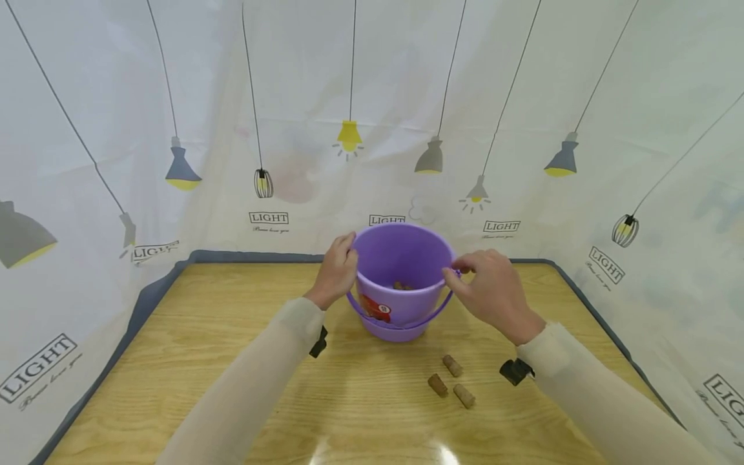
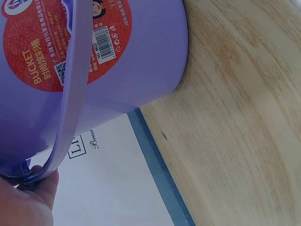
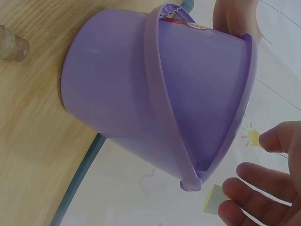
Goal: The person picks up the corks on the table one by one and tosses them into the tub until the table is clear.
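Observation:
A purple bucket [image 1: 415, 307] stands upright on the table, its handle [image 3: 155, 70] hanging down along the front and a round red label [image 2: 106, 28] on its wall. At the bucket's left side, my left hand [image 1: 337, 271] grips the rim by the handle joint; in the left wrist view only part of this hand [image 2: 30, 202] shows. My right hand [image 1: 491, 290] is beside the right rim. In the right wrist view its fingers [image 3: 256, 181] are spread and loosely bent, apart from the bucket, holding nothing. A few corks [image 1: 401, 286] lie at the bucket's bottom, partly hidden by the rim.
Three corks lie in front of the bucket to the right: one nearer it [image 1: 452, 365], a darker cork [image 1: 438, 385] and a paler cork [image 1: 464, 395]. The wooden table [image 1: 232, 336] is bordered by a lamp-printed white cloth [image 1: 314, 77] behind and at both sides.

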`<state>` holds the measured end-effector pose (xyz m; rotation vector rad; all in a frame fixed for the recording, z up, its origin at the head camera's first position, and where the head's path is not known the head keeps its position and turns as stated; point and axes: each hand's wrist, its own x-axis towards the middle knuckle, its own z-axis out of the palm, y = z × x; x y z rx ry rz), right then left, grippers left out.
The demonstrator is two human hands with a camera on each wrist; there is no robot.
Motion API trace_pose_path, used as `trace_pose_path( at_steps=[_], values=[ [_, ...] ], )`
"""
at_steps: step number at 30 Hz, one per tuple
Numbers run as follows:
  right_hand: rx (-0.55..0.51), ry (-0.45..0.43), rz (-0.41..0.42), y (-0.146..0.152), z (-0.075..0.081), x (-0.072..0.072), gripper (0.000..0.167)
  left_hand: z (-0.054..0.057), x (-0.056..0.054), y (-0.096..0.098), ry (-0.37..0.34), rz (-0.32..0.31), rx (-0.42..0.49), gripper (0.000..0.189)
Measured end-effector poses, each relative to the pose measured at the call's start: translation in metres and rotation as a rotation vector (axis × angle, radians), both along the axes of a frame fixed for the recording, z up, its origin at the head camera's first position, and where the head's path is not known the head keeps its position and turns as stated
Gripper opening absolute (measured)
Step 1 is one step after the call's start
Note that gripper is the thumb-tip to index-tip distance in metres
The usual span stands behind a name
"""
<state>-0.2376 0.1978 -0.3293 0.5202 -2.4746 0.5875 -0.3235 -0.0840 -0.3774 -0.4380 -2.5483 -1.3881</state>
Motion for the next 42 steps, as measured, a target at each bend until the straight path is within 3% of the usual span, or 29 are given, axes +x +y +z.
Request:
trace_pose_path(
  at_steps=[22,42],
  values=[
    [0.019,-0.039,-0.031,0.021,-0.021,0.018,0.020,0.000,0.000,-0.001,-0.005,0.002,-0.006,0.054],
    [0.097,-0.187,-0.037,0.030,-0.045,0.027,0.024,0.002,0.002,-0.001,-0.020,-0.006,-0.002,0.055]
  ],
)
